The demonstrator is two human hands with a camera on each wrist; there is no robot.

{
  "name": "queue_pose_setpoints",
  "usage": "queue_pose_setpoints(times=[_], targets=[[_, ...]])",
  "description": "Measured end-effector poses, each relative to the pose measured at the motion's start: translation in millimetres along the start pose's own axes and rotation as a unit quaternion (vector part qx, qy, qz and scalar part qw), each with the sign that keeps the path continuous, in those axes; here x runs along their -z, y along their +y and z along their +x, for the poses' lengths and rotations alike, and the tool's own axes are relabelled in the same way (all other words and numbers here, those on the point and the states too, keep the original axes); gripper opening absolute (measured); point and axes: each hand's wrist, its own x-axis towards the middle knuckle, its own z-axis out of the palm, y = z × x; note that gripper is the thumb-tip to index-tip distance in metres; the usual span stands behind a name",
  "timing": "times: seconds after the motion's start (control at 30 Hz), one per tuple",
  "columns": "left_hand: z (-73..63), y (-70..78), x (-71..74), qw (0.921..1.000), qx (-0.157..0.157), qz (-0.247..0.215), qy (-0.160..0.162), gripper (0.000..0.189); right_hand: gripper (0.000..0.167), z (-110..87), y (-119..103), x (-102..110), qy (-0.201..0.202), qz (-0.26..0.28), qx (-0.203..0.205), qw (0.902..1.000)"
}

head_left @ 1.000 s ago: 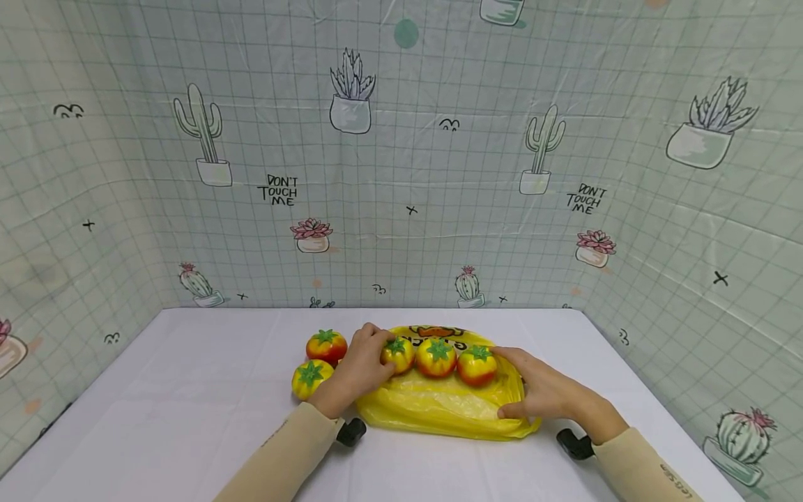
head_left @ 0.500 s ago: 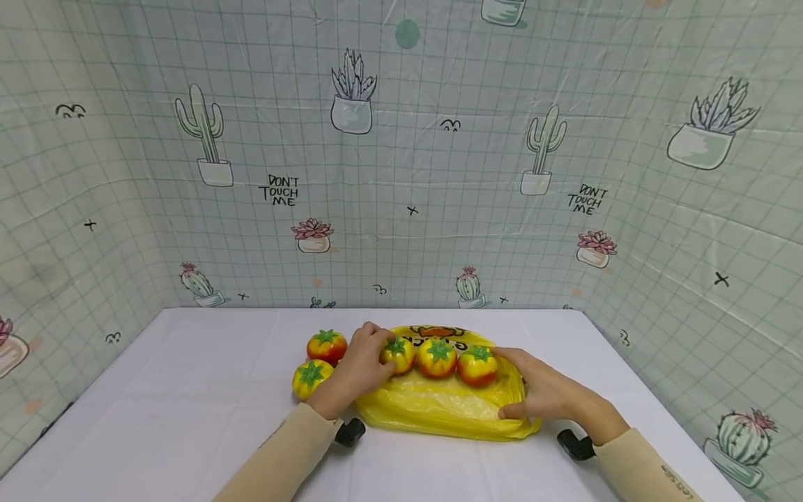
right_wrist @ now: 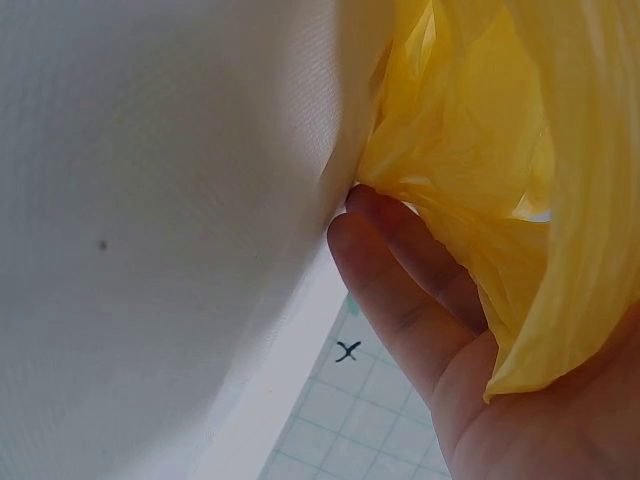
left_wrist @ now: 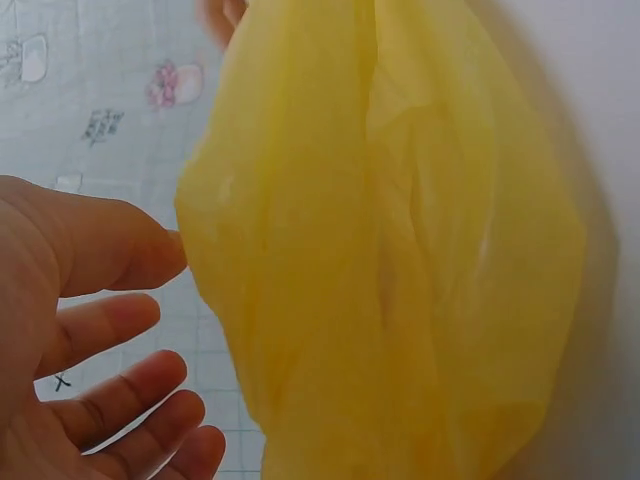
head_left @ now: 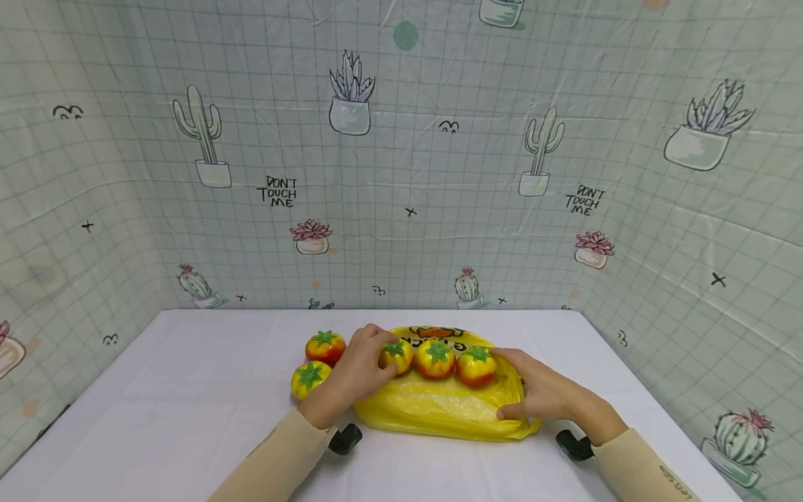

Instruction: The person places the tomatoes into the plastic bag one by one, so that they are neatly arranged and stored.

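A yellow plastic bag (head_left: 433,411) with dark print lies on the white table. In a row on it sit three yellow-and-red toy tomatoes with green tops: left (head_left: 396,355), middle (head_left: 436,358) and right (head_left: 477,365). My left hand (head_left: 356,369) is at the left tomato, thumb and fingers on either side; in the left wrist view, this hand (left_wrist: 95,330) has its fingers loosely spread beside the bag. At the bag's right end rests my right hand (head_left: 544,390), its index finger near the right tomato. In the right wrist view, bag film lies against the right hand's palm (right_wrist: 480,400).
Two more toy tomatoes, one rear (head_left: 325,346) and one front (head_left: 310,379), sit left of the left hand, partly covered by it. A patterned backdrop (head_left: 408,167) rises behind the table (head_left: 188,418). Black wrist cameras (head_left: 346,439) hang under both wrists.
My left wrist and forearm have shifted slightly left and toward me, with the fingers staying by the left tomato. The right hand, bag and tomatoes look unchanged.
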Motion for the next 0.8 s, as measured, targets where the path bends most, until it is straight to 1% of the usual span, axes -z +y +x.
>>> queue_pose_setpoints(times=[0.17, 0.33, 0.47, 0.53, 0.6, 0.8], targets=[[-7.8, 3.6, 4.7, 0.9999, -0.011, 0.004, -0.004, 0.034, 0.097, 0.0, -0.3, 0.2, 0.002, 0.0, 0.002, 1.0], [-17.8, 2.9, 11.8, 0.9996, -0.025, 0.015, -0.006, 0.036, 0.097, -0.2, 1.0, -0.4, 0.001, -0.002, 0.007, 1.0], [-24.4, 0.1, 16.8, 0.9995, -0.02, 0.021, -0.007, 0.036, 0.097, 0.2, 0.1, 0.1, 0.001, -0.001, 0.007, 1.0], [-27.1, -2.6, 18.0, 0.9995, -0.017, 0.026, -0.005, 0.035, 0.097, 0.8, -0.2, 0.4, 0.001, -0.004, 0.004, 1.0], [-29.9, -6.2, 18.9, 0.9993, -0.022, 0.03, 0.001, 0.035, 0.097, 1.2, -0.2, 0.7, 0.0, -0.005, 0.002, 1.0], [-40.2, -20.0, 25.1, 0.9978, -0.048, 0.038, 0.025, 0.034, 0.097, 0.9, -0.4, 0.0, -0.002, -0.001, -0.001, 1.0]])
